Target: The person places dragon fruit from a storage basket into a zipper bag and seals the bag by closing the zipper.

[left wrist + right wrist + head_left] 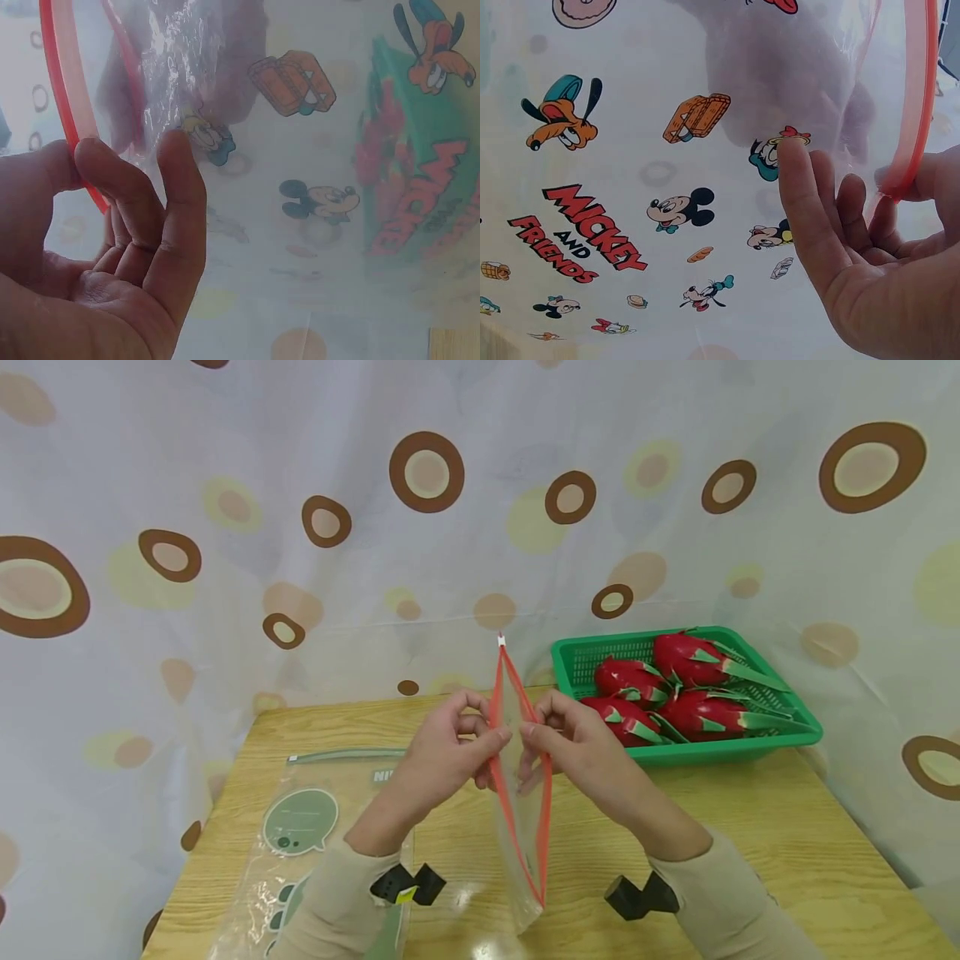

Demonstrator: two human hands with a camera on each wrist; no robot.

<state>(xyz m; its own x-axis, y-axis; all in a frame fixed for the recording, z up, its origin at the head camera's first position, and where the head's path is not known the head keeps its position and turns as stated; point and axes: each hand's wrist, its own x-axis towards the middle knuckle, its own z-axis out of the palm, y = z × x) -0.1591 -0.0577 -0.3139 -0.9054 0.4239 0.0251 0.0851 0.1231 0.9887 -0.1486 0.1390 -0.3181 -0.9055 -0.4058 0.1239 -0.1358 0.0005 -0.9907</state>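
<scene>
A clear zip bag (pixel 517 860) with a red-orange zip edge hangs upright over the table, its mouth spread apart. My left hand (pixel 453 747) pinches the left edge of the mouth between thumb and fingers. Opposite it, my right hand (pixel 577 743) pinches the right edge the same way. At the far end of the zip sits a white slider (pixel 502 642). Cartoon figures and the words "Mickey and Friends" are printed on the bag wall (pixel 630 165) in the right wrist view. Through the plastic in the left wrist view, the green basket (pixel 412 112) shows blurred.
Several red dragon fruits (pixel 686 658) with green leaf tips lie in a green plastic basket (pixel 795 739) at the back right. A second clear bag (pixel 330 777) with a grey-green zip lies flat on the wooden table (pixel 720 860) at left. A patterned curtain (pixel 480 552) hangs behind.
</scene>
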